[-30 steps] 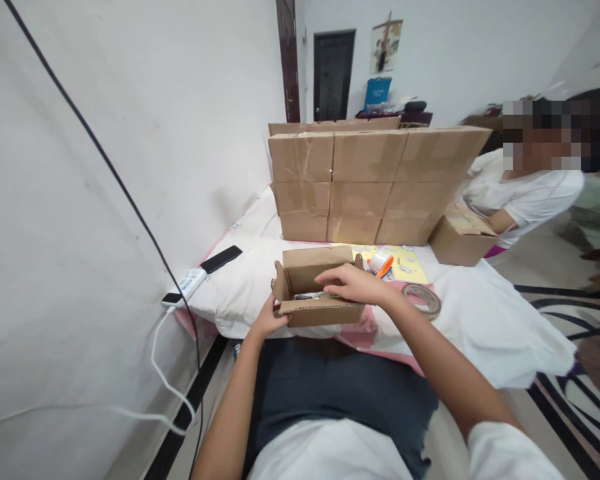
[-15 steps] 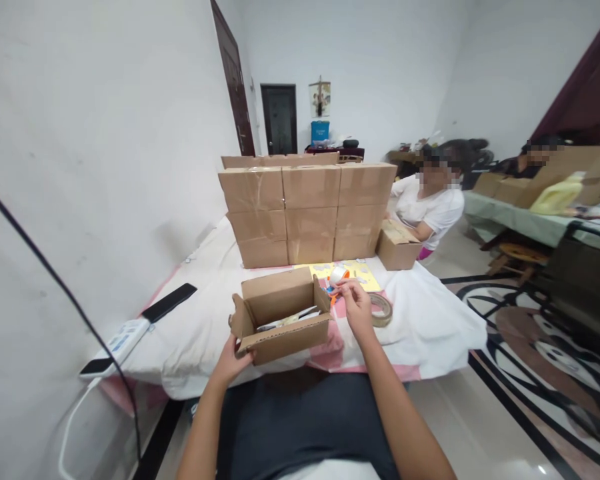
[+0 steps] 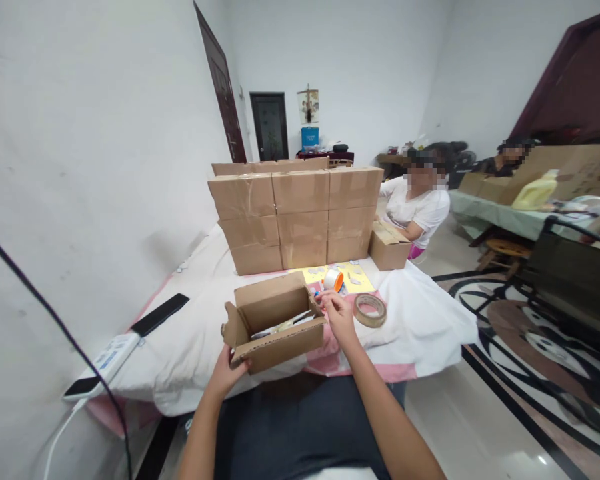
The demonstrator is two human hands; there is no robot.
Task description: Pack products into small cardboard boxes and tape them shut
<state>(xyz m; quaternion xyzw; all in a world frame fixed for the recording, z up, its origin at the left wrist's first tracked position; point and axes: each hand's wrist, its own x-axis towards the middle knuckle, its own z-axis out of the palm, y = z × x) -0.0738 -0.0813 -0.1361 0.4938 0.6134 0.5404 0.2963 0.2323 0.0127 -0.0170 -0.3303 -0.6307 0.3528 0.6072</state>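
Note:
An open cardboard box stands before me at the table's near edge, flaps up, with flat white and yellowish pieces inside. My left hand is closed on its near left corner. At the box's right end, my right hand has its fingertips pinched together beside the raised edge; whatever they hold is too small to make out. Just beyond it lies a white tape roll with an orange part, and small blue and red bits show by the fingertips. To the right lies a brown tape roll.
Stacked closed cartons form a wall across the table. A person in white sits behind a single carton at the right. A yellow sheet, a black phone and a power strip lie on the cloth.
My right hand has moved left from beside the orange-and-white tape roll to the box's right edge, uncovering the roll. The left hand keeps its hold. The view has shifted slightly.

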